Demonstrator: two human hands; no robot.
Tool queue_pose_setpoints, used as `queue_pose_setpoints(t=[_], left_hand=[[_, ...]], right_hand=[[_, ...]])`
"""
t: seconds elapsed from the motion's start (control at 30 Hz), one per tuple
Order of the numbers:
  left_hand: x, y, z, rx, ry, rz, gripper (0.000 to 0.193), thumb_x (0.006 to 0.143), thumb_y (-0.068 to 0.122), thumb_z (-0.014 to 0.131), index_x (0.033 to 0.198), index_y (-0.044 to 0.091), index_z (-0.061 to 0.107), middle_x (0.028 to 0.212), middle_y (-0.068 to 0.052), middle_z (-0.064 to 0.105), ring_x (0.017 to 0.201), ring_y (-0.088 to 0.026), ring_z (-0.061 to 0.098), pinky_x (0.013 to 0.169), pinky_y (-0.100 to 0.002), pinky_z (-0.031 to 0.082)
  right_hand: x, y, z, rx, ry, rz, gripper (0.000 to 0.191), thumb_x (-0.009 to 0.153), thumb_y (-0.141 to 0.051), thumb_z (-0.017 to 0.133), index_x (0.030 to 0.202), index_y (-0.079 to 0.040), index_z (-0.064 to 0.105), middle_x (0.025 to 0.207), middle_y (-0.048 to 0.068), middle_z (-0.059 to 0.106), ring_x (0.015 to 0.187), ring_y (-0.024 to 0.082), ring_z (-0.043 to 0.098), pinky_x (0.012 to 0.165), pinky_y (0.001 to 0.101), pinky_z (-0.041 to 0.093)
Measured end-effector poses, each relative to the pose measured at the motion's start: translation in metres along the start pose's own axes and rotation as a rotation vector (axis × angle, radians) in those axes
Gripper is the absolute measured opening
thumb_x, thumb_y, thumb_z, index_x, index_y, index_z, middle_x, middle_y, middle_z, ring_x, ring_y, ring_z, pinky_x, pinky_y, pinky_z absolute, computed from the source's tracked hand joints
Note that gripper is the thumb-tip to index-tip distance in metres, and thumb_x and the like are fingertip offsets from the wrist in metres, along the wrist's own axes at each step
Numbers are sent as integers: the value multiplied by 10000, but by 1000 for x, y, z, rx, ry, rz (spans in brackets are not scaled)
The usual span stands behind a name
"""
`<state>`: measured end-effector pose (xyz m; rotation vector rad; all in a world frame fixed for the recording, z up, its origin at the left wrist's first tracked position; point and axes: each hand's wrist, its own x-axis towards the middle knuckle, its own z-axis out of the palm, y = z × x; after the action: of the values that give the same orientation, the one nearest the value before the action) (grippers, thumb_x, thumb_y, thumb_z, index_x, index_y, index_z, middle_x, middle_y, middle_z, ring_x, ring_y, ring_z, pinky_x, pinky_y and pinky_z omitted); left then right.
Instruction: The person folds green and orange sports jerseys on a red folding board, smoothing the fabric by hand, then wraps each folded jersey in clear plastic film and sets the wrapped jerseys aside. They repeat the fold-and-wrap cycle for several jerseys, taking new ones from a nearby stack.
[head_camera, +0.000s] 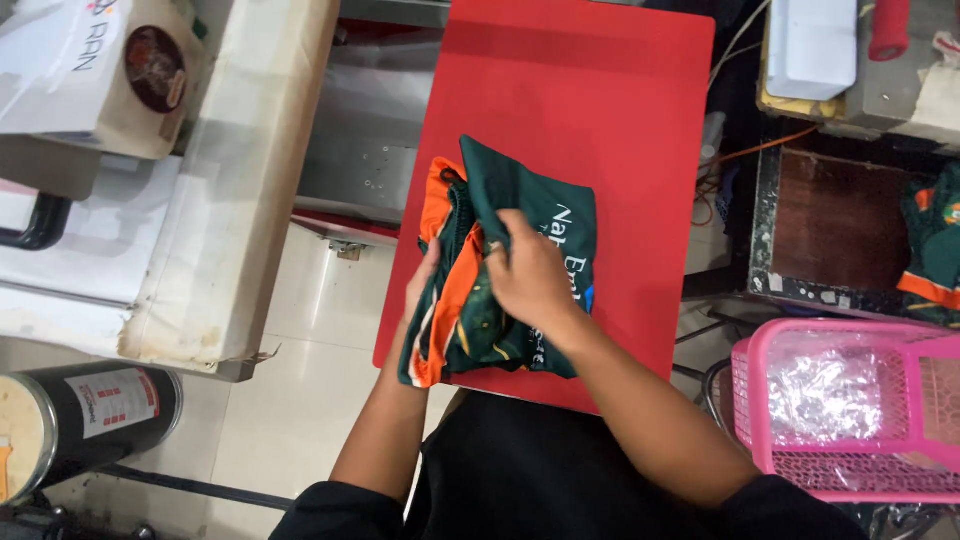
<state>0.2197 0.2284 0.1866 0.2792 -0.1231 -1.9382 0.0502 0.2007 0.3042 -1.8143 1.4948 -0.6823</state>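
Note:
A dark green and orange garment (500, 200) with white lettering lies folded on a red board (600, 110). My right hand (530, 275) presses down on the garment's middle and pinches a green fold. My left hand (422, 280) is tucked under the garment's left edge, mostly hidden by the cloth, gripping the orange side.
A pink plastic basket (760, 400) holding clear plastic bags stands at the right. Another green and orange garment (935, 240) lies on a dark surface at the far right. A pale worktop (250, 200) with boxes runs along the left. A black cylinder (100, 410) stands at the lower left.

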Motion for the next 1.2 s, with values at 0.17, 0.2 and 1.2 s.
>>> queue_pose_setpoints(t=[0.17, 0.2, 1.2], left_hand=[[-5, 16, 22, 16, 62, 42, 596, 1083, 416, 446, 1524, 15, 454, 1524, -176, 523, 1393, -326, 532, 1189, -486, 424], [-5, 22, 23, 52, 69, 59, 598, 1092, 413, 451, 1529, 4, 449, 1532, -183, 515, 1400, -329, 523, 1199, -490, 411], [-6, -19, 42, 2499, 478, 596, 635, 962, 422, 673, 1446, 32, 544, 1527, -239, 451, 1404, -404, 391, 1097, -544, 298]], right_hand=[[-33, 88, -89, 756, 89, 23, 374, 948, -59, 622, 1312, 18, 578, 1157, 47, 708, 1050, 142, 670, 955, 310, 534], [-47, 111, -117, 692, 118, 190, 339, 957, -52, 630, 1292, -3, 621, 1091, 70, 700, 927, 132, 659, 842, 303, 538], [-98, 194, -64, -469, 378, 111, 344, 914, -77, 652, 1256, -103, 684, 1138, 163, 585, 1043, 349, 604, 845, 479, 518]])
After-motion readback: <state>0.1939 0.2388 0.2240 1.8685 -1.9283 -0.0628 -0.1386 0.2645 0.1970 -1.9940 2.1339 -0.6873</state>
